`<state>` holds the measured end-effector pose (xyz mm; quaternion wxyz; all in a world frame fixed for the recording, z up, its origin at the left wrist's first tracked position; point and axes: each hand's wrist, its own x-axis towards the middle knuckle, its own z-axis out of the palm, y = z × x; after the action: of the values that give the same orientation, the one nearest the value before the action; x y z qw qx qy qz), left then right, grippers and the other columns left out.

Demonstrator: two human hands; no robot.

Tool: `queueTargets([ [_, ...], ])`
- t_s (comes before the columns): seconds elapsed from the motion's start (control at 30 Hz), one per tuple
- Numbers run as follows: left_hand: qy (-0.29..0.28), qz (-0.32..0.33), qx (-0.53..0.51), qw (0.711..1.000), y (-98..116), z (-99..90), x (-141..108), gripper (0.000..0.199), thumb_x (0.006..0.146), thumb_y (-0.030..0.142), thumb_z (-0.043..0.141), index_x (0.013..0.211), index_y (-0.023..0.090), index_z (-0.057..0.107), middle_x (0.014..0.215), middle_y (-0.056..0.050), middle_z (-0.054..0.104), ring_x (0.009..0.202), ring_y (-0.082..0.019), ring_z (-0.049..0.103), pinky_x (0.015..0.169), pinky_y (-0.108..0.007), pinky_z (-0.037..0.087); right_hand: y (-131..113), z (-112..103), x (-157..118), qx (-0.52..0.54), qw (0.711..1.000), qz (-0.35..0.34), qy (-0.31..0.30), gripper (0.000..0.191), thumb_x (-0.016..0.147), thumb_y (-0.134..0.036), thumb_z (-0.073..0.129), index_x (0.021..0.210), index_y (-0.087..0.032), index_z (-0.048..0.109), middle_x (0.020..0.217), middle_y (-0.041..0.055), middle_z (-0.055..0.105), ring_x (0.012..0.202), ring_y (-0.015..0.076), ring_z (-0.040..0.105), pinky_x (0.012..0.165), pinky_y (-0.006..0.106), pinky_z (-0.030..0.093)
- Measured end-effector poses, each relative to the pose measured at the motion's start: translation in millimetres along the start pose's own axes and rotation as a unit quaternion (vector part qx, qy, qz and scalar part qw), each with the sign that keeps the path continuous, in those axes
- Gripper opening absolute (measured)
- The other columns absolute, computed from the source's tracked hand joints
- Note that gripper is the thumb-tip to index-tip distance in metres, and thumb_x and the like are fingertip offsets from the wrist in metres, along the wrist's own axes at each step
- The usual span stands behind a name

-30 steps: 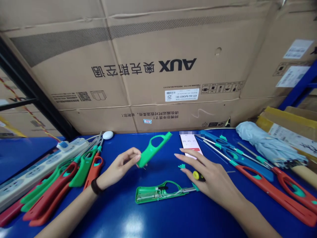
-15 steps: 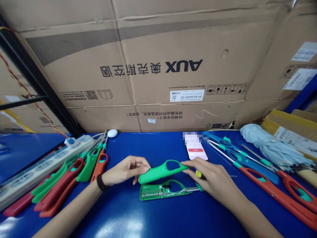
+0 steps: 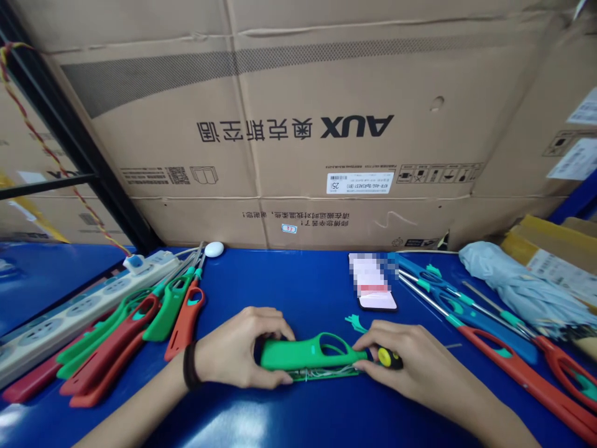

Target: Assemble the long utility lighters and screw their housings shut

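- Bright green: plastic lighter casing (image 3: 298, 356)
- Yellow and black: screwdriver handle (image 3: 385, 357)
- Red with teal inserts: long lighter (image 3: 522, 373)
- Deep glossy blue: workbench (image 3: 289, 280)
- Pale grey-blue: folded umbrella (image 3: 513, 289)
- Brown, with black AUX lettering and a grey dotted band: cardboard carton (image 3: 289, 186)
- White with a blue switch: power strip (image 3: 84, 305)
- Red and yellow twist: cable (image 3: 35, 121)
- Solid black: wristband (image 3: 189, 367)

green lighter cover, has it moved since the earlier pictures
Yes, the green lighter cover has come toward the person, away from the phone, onto the open lighter base.
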<state>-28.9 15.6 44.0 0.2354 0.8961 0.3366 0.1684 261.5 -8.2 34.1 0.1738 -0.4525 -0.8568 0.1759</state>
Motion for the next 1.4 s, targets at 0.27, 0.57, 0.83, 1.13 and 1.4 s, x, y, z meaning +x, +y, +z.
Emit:
queueTargets([
  [0.27,-0.022,0.025,0.081,0.996,1,6.9,-1,0.032,0.067,0.041,0.074,0.085,0.017,0.062,0.08,-0.002,0.06,0.07,-0.017,0.056,0.059,-0.025,0.041,-3,1,2,0.028,0.999,0.016,-0.02,0.01,0.08,-0.023,0.068,0.088,-0.028,0.069,0.078,-0.0044,0.067,0.066,0.0131,0.062,0.059,0.022,0.038],
  [0.57,-0.019,0.022,0.085,0.996,-2,8.7,-1,0.032,0.068,0.044,0.074,0.085,0.019,0.063,0.078,-0.001,0.062,0.068,-0.016,0.056,0.057,-0.025,0.04,-5,4,2,0.029,0.998,0.032,-0.037,0.006,0.078,-0.023,0.069,0.083,-0.026,0.069,0.079,-0.0047,0.069,0.064,0.0133,0.062,0.058,0.022,0.036],
  [0.83,-0.033,0.006,0.085,0.996,-4,9.1,-1,0.029,0.074,0.042,0.071,0.092,0.02,0.064,0.085,-0.001,0.063,0.073,-0.017,0.059,0.063,-0.026,0.043,-3,1,3,0.022,0.998,0.039,-0.038,0.01,0.077,-0.031,0.072,0.087,-0.029,0.069,0.081,-0.0053,0.069,0.069,0.0153,0.062,0.06,0.023,0.037],
  [1.13,-0.001,0.008,0.077,0.997,-7,8.7,1,0.038,0.075,0.052,0.07,0.096,0.021,0.065,0.091,-0.002,0.066,0.081,-0.017,0.061,0.069,-0.026,0.046,-1,1,3,0.011,0.999,0.036,-0.035,0.01,0.081,-0.026,0.065,0.089,-0.03,0.069,0.082,-0.004,0.067,0.069,0.0152,0.061,0.061,0.024,0.037],
  [1.4,0.025,0.031,0.076,0.996,-6,11.9,2,0.039,0.075,0.052,0.07,0.097,0.021,0.066,0.091,-0.003,0.066,0.081,-0.017,0.062,0.071,-0.025,0.048,-1,-1,0,0.012,0.999,0.038,-0.023,0.007,0.078,-0.024,0.066,0.084,-0.027,0.069,0.077,-0.0039,0.066,0.065,0.0135,0.06,0.059,0.023,0.037],
])
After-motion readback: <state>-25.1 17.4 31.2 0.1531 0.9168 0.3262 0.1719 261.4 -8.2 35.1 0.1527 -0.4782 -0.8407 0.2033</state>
